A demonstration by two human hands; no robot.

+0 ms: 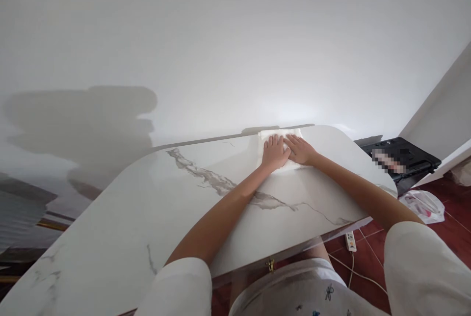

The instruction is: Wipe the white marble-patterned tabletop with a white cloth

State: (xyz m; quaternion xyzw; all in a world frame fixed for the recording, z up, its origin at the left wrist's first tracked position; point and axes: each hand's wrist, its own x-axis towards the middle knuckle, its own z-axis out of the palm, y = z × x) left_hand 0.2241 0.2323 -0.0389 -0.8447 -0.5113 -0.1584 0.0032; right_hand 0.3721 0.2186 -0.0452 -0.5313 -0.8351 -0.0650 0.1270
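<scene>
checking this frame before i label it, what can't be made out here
Head view only:
- cloth: its middle lies under the left hand and right hand; whether it is paper or fabric, cannot tell.
- black device at right: partly pixelated, one end behind the table.
- power strip on the floor: too small to make out its sockets.
- bag: what it holds does not show.

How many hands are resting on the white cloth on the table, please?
2: the left hand lies flat on the cloth, and the right hand lies just beside it; none appear hidden.
</scene>
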